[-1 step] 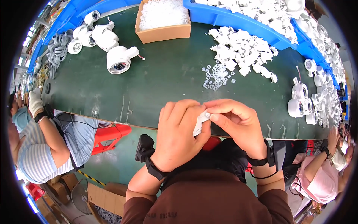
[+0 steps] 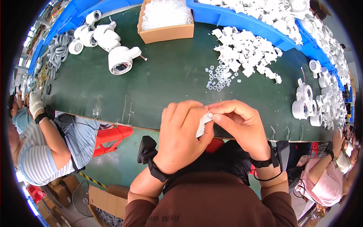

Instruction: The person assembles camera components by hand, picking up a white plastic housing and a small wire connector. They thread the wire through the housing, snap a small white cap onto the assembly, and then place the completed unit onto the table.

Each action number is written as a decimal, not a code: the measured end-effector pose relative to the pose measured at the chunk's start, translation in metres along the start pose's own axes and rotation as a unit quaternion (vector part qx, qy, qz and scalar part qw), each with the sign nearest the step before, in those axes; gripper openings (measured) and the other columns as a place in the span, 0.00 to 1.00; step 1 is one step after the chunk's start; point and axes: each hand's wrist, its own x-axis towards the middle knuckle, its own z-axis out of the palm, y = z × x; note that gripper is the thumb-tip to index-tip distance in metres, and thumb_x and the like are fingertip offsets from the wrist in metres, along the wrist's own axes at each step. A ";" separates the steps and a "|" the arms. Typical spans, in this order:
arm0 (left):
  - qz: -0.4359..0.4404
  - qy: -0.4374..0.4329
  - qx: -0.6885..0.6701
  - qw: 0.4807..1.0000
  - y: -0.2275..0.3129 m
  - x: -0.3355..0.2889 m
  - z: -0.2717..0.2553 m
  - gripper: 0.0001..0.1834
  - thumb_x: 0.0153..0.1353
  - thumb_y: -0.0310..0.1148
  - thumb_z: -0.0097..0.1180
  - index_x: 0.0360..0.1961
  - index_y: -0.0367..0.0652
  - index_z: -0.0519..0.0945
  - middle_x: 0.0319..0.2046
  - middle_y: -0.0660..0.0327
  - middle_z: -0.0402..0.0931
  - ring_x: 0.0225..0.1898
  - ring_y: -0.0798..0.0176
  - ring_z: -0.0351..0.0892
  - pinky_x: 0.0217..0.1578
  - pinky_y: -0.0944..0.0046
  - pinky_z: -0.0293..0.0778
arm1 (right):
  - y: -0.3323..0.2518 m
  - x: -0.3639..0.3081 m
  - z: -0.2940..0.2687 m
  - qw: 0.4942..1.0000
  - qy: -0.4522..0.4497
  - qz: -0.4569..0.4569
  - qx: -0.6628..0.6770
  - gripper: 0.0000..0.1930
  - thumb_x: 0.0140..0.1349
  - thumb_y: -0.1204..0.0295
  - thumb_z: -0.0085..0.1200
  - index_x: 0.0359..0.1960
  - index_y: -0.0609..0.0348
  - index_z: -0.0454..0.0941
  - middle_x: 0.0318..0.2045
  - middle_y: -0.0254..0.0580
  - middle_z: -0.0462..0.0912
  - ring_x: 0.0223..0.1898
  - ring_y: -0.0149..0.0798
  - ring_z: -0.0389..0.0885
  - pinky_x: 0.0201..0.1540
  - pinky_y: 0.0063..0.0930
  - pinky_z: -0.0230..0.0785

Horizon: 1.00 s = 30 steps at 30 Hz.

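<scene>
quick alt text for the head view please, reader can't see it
A person's left hand holds a small white plastic part near the edge of a green table, the right hand with thumb and finger at its upper end. Beyond lie loose clear rings, a pile of white pieces, a cardboard box and white round housings.

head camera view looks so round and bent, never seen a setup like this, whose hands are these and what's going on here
No robot here: these are a person's bare hands, seen from a fisheye camera worn on their head, looking down; the lens bends straight edges. The left hand holds a small white part; the right hand's thumb and forefinger meet its upper end. On the green table lie clear rings, a heap of white pieces, round white housings and a cardboard box.
</scene>
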 end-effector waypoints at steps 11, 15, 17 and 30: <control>0.019 0.029 -0.015 0.999 -0.002 -0.005 0.006 0.19 0.46 0.22 0.71 0.41 0.43 0.80 0.42 0.57 0.79 0.40 0.50 0.76 0.42 0.55 0.71 | -0.006 0.005 0.011 0.990 0.030 0.095 0.104 0.04 0.68 0.81 0.58 0.43 0.62 0.79 0.41 0.37 0.84 0.43 0.27 0.80 0.46 0.26 0.75; 0.040 0.060 -0.028 0.997 -0.005 -0.014 0.006 0.17 0.47 0.23 0.72 0.39 0.44 0.81 0.43 0.58 0.79 0.40 0.53 0.75 0.39 0.58 0.72 | -0.010 0.001 0.008 0.986 0.029 0.132 0.093 0.05 0.70 0.79 0.56 0.45 0.64 0.80 0.42 0.40 0.84 0.44 0.29 0.81 0.47 0.28 0.77; 0.035 0.060 -0.030 0.997 -0.008 -0.013 0.005 0.17 0.47 0.22 0.72 0.39 0.44 0.82 0.43 0.58 0.80 0.40 0.53 0.75 0.38 0.58 0.72 | -0.014 -0.001 0.014 0.990 0.032 0.097 0.098 0.06 0.71 0.79 0.58 0.47 0.67 0.80 0.41 0.37 0.84 0.44 0.26 0.81 0.45 0.23 0.76; 0.078 -0.027 -0.002 0.997 -0.013 -0.003 -0.011 0.16 0.46 0.22 0.71 0.38 0.44 0.81 0.42 0.56 0.80 0.41 0.49 0.77 0.42 0.54 0.72 | 0.014 -0.011 0.009 0.991 0.004 0.084 0.101 0.10 0.73 0.80 0.53 0.53 0.67 0.79 0.48 0.41 0.83 0.50 0.29 0.81 0.53 0.25 0.77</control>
